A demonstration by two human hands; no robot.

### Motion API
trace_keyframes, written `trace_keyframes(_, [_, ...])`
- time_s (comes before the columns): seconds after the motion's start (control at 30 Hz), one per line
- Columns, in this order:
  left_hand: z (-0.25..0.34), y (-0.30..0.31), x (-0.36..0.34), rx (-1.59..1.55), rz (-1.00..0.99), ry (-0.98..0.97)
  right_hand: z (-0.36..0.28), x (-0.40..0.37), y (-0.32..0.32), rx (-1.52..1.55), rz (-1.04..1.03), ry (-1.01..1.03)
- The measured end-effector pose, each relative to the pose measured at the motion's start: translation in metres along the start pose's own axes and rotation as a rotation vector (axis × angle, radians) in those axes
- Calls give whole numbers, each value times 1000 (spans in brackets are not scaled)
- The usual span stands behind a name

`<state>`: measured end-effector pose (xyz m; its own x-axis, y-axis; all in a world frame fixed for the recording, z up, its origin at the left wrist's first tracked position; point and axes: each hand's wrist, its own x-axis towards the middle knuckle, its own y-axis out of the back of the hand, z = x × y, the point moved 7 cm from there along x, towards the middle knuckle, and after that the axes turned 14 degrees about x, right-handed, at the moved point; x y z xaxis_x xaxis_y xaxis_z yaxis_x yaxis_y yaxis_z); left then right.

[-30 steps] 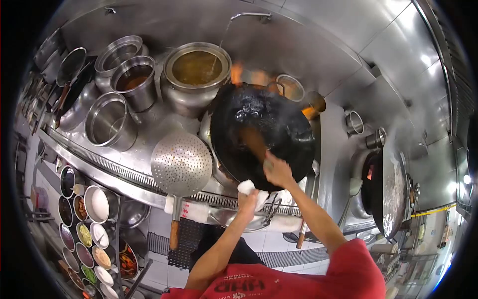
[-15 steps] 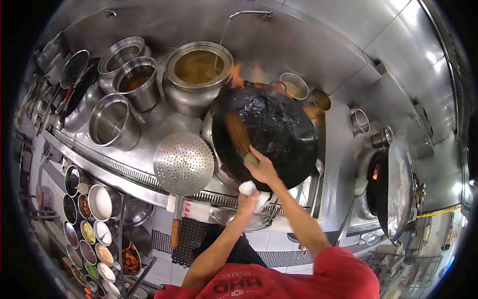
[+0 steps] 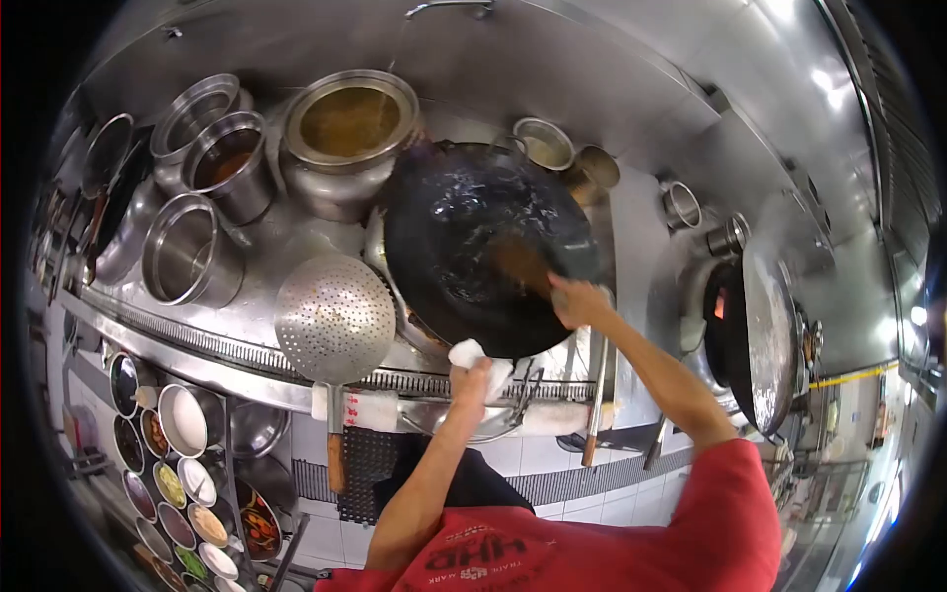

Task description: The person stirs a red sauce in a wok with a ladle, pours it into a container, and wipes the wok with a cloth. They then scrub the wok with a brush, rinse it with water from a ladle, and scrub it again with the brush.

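A large black wok sits on the stove, with shiny liquid swirling in it. My right hand is closed round the handle end of a bamboo brush, whose blurred bristles are inside the wok, right of its middle. At the near rim of the wok, my left hand grips a white cloth. Left of that hand lies a perforated strainer with a wooden handle, its bowl beside the wok.
A big pot of yellowish liquid and several metal pots stand back left. A ladle lies right of the wok. Further right is a second wok with a glow beside it. Ingredient bowls fill the lower left. A faucet is above.
My right hand and the brush have swept right across the wok. Flames at the wok's back edge no longer show. The faucet's stream has thinned or stopped, and the view has shifted.
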<state>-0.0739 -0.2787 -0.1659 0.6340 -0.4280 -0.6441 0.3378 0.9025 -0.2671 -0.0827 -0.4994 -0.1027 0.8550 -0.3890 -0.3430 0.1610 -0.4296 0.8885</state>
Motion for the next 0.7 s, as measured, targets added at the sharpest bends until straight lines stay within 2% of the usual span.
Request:
trace_keyframes(0.07, [-1, -5, -2, -34, -25, 42, -11, 23, -5, 71, 99, 24])
trace_keyframes(0.13, [-4, -10, -3, 15, -17, 39, -28, -9, -25, 74, 62, 74])
trace_keyframes(0.17, [2, -14, -5, -50, -42, 27, -23, -24, -35, 236, -17, 189])
trace_keyframes(0.2, [3, -15, -7, -117, -64, 19, 1, -32, -29, 250, -1, 166])
trace_keyframes(0.27, [7, -18, -9, -65, -98, 18, 44, -38, -10, -47, -161, -11])
trace_keyframes(0.33, [-1, -17, -7, -102, -97, 82, 43, -29, 44, -152, -86, -191])
trace_keyframes(0.37, [-2, -18, -6, -117, -126, 81, 39, -27, 48, -145, -69, -176])
trace_keyframes(0.43, [-4, -17, -4, -110, -118, 85, 19, -14, 70, -109, 239, -39])
trace_keyframes(0.47, [5, -18, -13, -112, -117, 88, 13, -7, 64, 31, 423, -54])
trace_keyframes(0.53, [5, -14, -11, -77, -103, 65, -11, 19, 37, 429, 584, -173])
trace_keyframes(0.6, [6, -14, -9, 24, -105, 28, -56, 52, 0, 698, 660, 56])
trace_keyframes(0.67, [6, -14, -9, -13, -107, 66, -97, 53, -36, 841, 418, 160])
trace_keyframes(0.7, [3, -17, -12, -63, -121, 104, -101, 40, -48, 853, 208, 167])
